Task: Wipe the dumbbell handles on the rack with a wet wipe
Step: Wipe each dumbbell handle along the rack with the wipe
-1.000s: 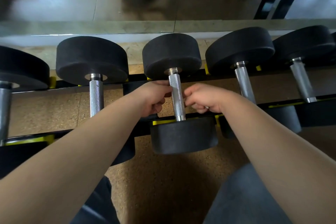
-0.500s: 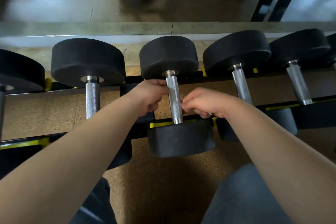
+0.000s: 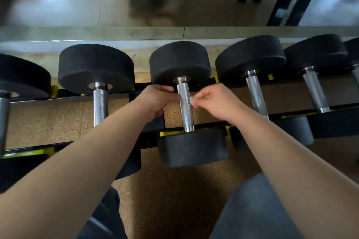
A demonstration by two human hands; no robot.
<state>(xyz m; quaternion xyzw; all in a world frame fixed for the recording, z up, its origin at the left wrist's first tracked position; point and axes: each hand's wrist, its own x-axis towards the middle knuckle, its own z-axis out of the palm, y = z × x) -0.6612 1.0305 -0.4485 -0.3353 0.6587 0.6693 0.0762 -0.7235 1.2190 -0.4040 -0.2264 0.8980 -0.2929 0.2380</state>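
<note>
From the head camera, the right hand [image 3: 217,103] is pinching a small white wet wipe [image 3: 191,100] between curled fingertips, its grip closed tight on the crumpled bit. It is pressing the wipe against the right side of the knurled steel dumbbell handle [image 3: 186,106], at the upper half of the bar.

The left hand [image 3: 155,101] is sitting just across from it, fingers curled and touching the bar's left side near the far collar. I cannot tell whether that grip is wrapping the bar or only resting against it, since the fingertips are hiding behind the hand.

The handle is lying between the two hands, its long axis running away from the person toward the mirror [image 3: 97,6]. One black head is at the far end and the other at the near end. It is resting across the black rack [image 3: 334,124]. Neighbouring dumbbells [image 3: 97,68] are lying parallel on either side. The cork-patterned floor [image 3: 174,200] is showing beneath.
</note>
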